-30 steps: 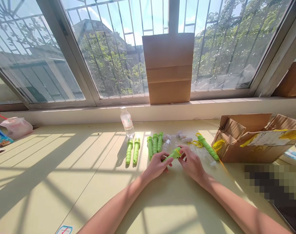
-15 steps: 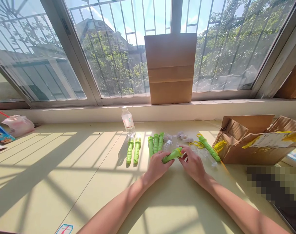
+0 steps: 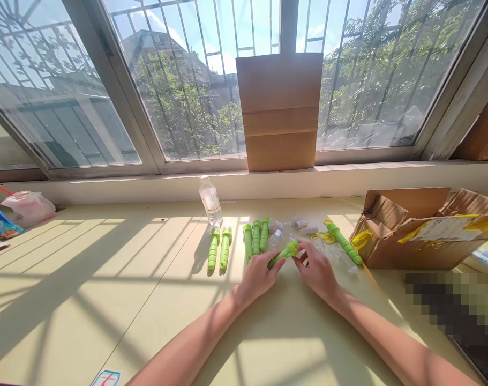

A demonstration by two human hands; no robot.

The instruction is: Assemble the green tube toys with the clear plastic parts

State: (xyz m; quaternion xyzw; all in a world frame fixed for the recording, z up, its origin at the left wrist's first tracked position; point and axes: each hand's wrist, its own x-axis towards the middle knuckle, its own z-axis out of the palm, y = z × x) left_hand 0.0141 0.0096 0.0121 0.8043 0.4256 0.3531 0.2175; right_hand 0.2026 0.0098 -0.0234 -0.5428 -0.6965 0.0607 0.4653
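Note:
My left hand (image 3: 262, 272) is wrapped round the lower part of a green ridged plastic tube (image 3: 283, 254), which tilts up to the right. At its upper end, a yellow band shows below the rim, and my right hand (image 3: 316, 269) pinches there with thumb and fingertips. Beyond my left hand, several like tubes (image 3: 256, 236) lie side by side. Two more green tubes (image 3: 225, 249) rest farther left. To the right, yellow rings (image 3: 324, 237) lie near another green tube (image 3: 345, 244). Small clear plastic bottles (image 3: 276, 236) are scattered behind my hands.
A water bottle (image 3: 210, 201) stands behind the two left tubes. An open cardboard box (image 3: 424, 241) sits at the right. A cardboard sheet (image 3: 279, 112) leans against the window. At the far left are a blue packet (image 3: 1, 222) and a pinkish container (image 3: 29, 208).
The held green tube has tilted slightly more upright, its upper end rising a little. Both hands stay on it in nearly the same place.

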